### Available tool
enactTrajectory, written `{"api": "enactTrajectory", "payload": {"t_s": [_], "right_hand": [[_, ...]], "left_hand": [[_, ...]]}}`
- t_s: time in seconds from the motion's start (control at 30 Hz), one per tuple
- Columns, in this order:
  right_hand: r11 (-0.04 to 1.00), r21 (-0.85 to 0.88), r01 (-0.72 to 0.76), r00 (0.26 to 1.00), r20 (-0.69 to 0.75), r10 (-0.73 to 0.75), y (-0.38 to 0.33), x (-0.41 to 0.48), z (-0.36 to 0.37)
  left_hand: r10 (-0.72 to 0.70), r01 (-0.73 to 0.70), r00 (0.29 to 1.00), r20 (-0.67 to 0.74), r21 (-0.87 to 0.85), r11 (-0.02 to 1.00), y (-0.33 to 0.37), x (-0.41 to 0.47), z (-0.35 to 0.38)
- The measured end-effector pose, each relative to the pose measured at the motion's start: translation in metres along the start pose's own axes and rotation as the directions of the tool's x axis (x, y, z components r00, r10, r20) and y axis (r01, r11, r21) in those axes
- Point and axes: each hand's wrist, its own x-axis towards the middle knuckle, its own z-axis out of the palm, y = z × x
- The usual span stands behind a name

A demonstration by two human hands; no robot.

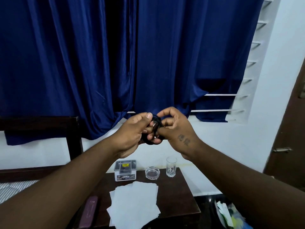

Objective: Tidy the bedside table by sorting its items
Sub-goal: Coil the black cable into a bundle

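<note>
Bench [173, 192], near: loose papers [135, 204], light and floppy; lift by an edge. Far edge: glass [171, 166] and ashtray [152, 173], judged fragile. Above the bench: black cord [156, 128], soft and limp, bundled between left hand [132, 134] and right hand [173, 128], both curled tight around it.

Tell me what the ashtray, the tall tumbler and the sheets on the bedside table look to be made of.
Ashtray: clear glass, thick-walled and glossy; the dark tabletop shows through it.
Tall tumbler: clear glass too, with a heavy faceted base and a small printed mark.
Sheets: thin white paper, matte, lying flat and overlapping; they might be light card.
</note>
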Motion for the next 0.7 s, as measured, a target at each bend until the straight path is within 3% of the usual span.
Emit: {"api": "enactTrajectory", "payload": {"t_s": [0.2,0.47,0.7], "right_hand": [[0.997,0.054,-0.052,0.996,0.069,0.048,0.005,0.01,-0.008],[0.942,0.273,-0.197,0.879,0.475,0.047,0.008,0.019,-0.031],[0.838,0.438,-0.325,0.836,0.548,0.038,0.006,0.018,-0.032]], "left_hand": [[-0.006,0.006,1.0,-0.012,0.002,1.0,0.001,0.002,-0.002],[-0.036,0.036,0.999,-0.005,0.034,0.999,0.008,-0.002,-0.003],[-0.011,0.014,0.999,-0.043,0.072,0.997,0.012,0.002,-0.008]]}}
